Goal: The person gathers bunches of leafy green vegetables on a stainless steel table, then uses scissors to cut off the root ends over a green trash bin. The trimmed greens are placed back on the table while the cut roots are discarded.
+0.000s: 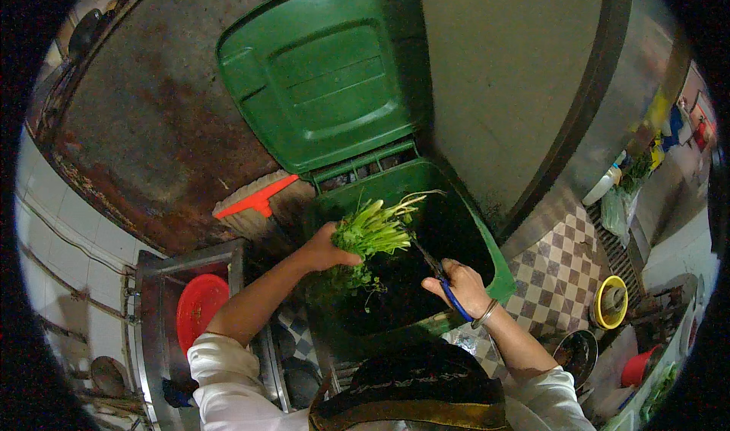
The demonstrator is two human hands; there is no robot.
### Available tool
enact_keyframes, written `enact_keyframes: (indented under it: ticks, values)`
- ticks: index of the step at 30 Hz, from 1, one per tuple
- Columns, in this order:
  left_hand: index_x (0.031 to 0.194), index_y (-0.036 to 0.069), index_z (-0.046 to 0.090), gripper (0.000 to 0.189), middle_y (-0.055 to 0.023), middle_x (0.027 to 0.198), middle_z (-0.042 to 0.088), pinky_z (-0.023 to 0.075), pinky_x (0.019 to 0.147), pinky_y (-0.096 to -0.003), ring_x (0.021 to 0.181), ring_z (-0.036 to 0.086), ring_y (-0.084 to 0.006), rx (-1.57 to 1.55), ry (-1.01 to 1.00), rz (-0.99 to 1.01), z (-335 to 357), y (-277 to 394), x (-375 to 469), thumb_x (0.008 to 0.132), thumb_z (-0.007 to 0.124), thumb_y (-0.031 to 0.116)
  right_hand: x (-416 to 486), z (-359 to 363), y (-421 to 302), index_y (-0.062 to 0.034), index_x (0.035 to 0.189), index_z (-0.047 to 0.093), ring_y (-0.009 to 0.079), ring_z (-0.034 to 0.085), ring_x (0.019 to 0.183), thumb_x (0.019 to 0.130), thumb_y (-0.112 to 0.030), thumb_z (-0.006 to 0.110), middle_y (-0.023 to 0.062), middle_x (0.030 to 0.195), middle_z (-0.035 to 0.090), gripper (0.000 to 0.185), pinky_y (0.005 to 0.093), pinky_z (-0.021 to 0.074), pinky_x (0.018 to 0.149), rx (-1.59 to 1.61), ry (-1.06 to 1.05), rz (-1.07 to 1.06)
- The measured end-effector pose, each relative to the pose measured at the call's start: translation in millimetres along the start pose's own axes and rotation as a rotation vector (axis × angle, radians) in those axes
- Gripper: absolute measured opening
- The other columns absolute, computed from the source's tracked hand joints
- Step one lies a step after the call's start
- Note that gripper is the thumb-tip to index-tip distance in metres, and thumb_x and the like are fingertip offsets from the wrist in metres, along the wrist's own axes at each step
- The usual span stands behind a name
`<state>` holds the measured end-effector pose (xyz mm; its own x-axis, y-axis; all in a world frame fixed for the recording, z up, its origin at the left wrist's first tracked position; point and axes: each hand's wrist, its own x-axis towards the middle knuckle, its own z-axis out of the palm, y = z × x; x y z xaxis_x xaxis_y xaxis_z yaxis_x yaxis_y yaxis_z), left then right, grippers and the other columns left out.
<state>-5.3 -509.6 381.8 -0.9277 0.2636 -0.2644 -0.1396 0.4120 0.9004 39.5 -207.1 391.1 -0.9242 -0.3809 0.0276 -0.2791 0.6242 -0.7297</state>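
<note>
A bunch of leafy green herbs (pixel 376 231) is gripped in my left hand (pixel 325 251), stems pointing right and leaves hanging below the fingers. My right hand (pixel 463 282) holds scissors with blue handles (pixel 454 301). Their dark blades reach up and left to the stem ends; whether they touch a stem is hard to tell. Both hands are over the opening of a green wheeled bin (pixel 499 268). Its hinged lid (pixel 331 71) is tipped back against the wall. The bin's inside is too dark to make out.
Left of me, a red basin (pixel 202 308) sits in a metal sink (pixel 165 271). An orange-headed broom (pixel 256 200) leans behind the bin. On the right are a checkered tile floor (pixel 553 265), a yellow bowl (pixel 610 302), a dark pan (pixel 576 357) and a plastic bag of greens (pixel 619 211).
</note>
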Motion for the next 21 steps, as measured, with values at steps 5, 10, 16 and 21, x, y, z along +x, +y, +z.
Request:
enact_keyframes:
  ticks: [5, 10, 16, 21]
  values:
    - [0.114, -0.001, 0.041, 0.072, -0.0076, 0.101, 0.053, 0.0409, 0.081, -0.0311, 0.092, 0.051, -0.0165, -0.023, -0.094, 0.01, 0.1, 17.6, -5.4, 0.055, 0.078, 0.017, 3.2, -2.6, -5.1, -0.0007, 0.069, 0.05, 0.0364, 0.056, 0.067, 0.069, -0.06, 0.053, 0.0206, 0.069, 0.055, 0.059, 0.0421, 0.0444, 0.059, -0.056, -0.001, -0.028]
    - [0.11, -0.002, 0.043, 0.067, -0.0071, 0.098, 0.054, 0.0418, 0.078, -0.0301, 0.088, 0.051, -0.0156, 0.176, -0.032, 0.026, 1.4, 26.2, -8.9, 0.056, 0.077, 0.016, 6.9, -5.4, -7.4, -0.0001, 0.071, 0.051, 0.0371, 0.056, 0.067, 0.069, -0.063, 0.049, 0.0209, 0.071, 0.056, 0.063, 0.0425, 0.0452, 0.059, -0.108, -0.028, -0.037]
    - [0.109, -0.002, 0.044, 0.067, -0.0072, 0.097, 0.053, 0.0415, 0.079, -0.0307, 0.087, 0.05, -0.0164, 0.151, -0.005, -0.046, 2.3, 28.5, -12.8, 0.055, 0.078, 0.018, 7.8, -3.9, -7.3, -0.0016, 0.059, 0.048, 0.0349, 0.051, 0.052, 0.071, -0.056, 0.053, 0.0168, 0.05, 0.046, 0.057, 0.0399, 0.0406, 0.05, -0.081, -0.048, -0.006]
    - [0.109, -0.001, 0.044, 0.068, -0.0085, 0.1, 0.052, 0.04, 0.082, -0.0317, 0.091, 0.05, -0.0183, 0.101, 0.03, -0.032, 4.2, 19.5, -12.9, 0.055, 0.079, 0.019, 2.0, 10.2, -2.9, -0.0016, 0.051, 0.047, 0.0328, 0.047, 0.045, 0.072, -0.052, 0.056, 0.0162, 0.045, 0.042, 0.056, 0.0386, 0.0375, 0.045, -0.027, 0.007, 0.0]
